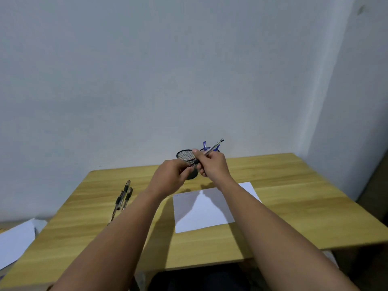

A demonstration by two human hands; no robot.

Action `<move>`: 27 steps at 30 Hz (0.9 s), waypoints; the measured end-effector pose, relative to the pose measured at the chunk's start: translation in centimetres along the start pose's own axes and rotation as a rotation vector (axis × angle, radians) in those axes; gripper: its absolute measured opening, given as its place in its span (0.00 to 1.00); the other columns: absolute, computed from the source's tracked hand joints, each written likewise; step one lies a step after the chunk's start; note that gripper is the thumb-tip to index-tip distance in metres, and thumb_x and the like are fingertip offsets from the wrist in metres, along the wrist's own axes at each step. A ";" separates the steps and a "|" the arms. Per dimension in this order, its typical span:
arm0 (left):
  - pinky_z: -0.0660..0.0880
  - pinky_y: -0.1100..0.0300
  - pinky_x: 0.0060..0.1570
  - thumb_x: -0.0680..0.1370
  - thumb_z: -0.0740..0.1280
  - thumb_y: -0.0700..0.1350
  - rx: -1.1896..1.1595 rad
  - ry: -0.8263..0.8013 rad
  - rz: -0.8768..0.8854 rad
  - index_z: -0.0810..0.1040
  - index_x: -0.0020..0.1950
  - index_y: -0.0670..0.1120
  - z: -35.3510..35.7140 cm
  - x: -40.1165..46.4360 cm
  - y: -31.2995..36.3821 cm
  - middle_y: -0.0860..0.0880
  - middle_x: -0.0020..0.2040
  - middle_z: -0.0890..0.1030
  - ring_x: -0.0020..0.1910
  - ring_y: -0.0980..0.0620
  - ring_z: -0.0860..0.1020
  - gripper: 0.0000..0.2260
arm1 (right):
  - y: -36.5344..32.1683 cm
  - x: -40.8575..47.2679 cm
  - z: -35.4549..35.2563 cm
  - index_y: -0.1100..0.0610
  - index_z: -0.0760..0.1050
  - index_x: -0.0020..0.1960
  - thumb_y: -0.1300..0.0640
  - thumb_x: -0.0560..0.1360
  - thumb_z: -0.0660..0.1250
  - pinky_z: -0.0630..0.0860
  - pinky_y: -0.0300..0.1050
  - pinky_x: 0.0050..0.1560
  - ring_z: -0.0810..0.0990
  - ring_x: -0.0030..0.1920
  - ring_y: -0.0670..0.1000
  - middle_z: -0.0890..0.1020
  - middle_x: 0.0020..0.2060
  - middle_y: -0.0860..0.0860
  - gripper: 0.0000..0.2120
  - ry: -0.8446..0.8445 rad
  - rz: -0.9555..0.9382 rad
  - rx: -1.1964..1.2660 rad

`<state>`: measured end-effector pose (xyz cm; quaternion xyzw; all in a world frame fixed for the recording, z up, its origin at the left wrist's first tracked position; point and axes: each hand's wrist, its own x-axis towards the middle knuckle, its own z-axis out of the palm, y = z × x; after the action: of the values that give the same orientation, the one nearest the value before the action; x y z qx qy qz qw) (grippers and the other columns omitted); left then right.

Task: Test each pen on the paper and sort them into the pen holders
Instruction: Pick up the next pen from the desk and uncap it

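Note:
Both hands meet above the wooden table [294, 196], in front of two black mesh pen holders. My right hand [212, 163] grips a clear pen [214, 147] with a dark end, its barrel slanting up to the right. My left hand [171, 177] pinches the pen's lower end, possibly its cap. The left holder [185, 155] looks empty at its rim. The right holder [204, 149] is mostly hidden behind the hand and has blue pens sticking out. A white sheet of paper [205, 208] lies below the hands. Several dark pens [122, 199] lie at the table's left.
A pale wall stands right behind the holders and along the right side. Loose white paper [14, 242] lies off the table at the lower left. The table's front edge runs just above my lap.

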<state>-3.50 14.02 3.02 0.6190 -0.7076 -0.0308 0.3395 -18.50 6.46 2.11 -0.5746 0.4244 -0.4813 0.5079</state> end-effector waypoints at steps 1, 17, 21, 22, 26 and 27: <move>0.77 0.48 0.37 0.80 0.68 0.49 -0.031 -0.029 -0.015 0.80 0.39 0.46 0.2 0.0 0.6 0.50 0.31 0.79 0.33 0.47 0.80 0.12 | 0.2 0.1 0.1 0.54 0.77 0.30 0.46 0.82 0.71 0.70 0.44 0.33 0.72 0.24 0.50 0.77 0.23 0.49 0.23 0.035 -0.018 -0.025; 0.72 0.55 0.39 0.83 0.59 0.50 0.562 -0.243 -0.392 0.82 0.50 0.50 2.3 -3.3 -10.4 0.51 0.45 0.73 0.41 0.47 0.79 0.13 | 4.4 4.2 -7.5 0.60 0.80 0.40 0.51 0.86 0.66 0.69 0.37 0.23 0.72 0.18 0.44 0.82 0.27 0.53 0.20 0.338 0.108 0.067; 0.77 0.50 0.43 0.84 0.58 0.51 0.588 -0.222 -0.389 0.80 0.61 0.53 3.7 -2.3 -12.3 0.49 0.51 0.71 0.45 0.44 0.81 0.13 | 6.9 4.1 -6.4 0.61 0.81 0.42 0.52 0.84 0.70 0.74 0.39 0.23 0.74 0.20 0.46 0.85 0.30 0.53 0.16 0.272 0.142 0.139; 0.77 0.49 0.46 0.83 0.58 0.51 0.580 -0.218 -0.391 0.79 0.62 0.53 3.9 -2.1 -12.6 0.48 0.52 0.72 0.47 0.43 0.81 0.13 | 7.4 4.0 -6.0 0.60 0.79 0.41 0.53 0.83 0.72 0.74 0.40 0.24 0.74 0.21 0.48 0.84 0.30 0.53 0.15 0.249 0.141 0.151; 0.76 0.48 0.48 0.79 0.62 0.51 0.503 -0.105 -0.366 0.76 0.67 0.50 4.6 -2.4 -13.1 0.45 0.57 0.76 0.53 0.41 0.80 0.18 | 8.4 3.8 -4.1 0.60 0.75 0.40 0.57 0.82 0.73 0.70 0.39 0.25 0.72 0.22 0.49 0.79 0.26 0.55 0.15 0.176 0.103 0.143; 0.76 0.49 0.46 0.78 0.63 0.51 0.479 -0.043 -0.315 0.77 0.69 0.49 4.8 -2.8 -13.0 0.45 0.57 0.77 0.53 0.41 0.80 0.20 | 8.5 3.5 -3.4 0.62 0.76 0.40 0.57 0.82 0.73 0.70 0.40 0.26 0.72 0.22 0.49 0.78 0.27 0.56 0.14 0.142 0.092 0.140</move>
<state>5.18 11.71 -7.93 0.7831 -0.5967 0.0720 0.1595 -21.23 1.38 -5.78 -0.4823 0.4505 -0.5254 0.5370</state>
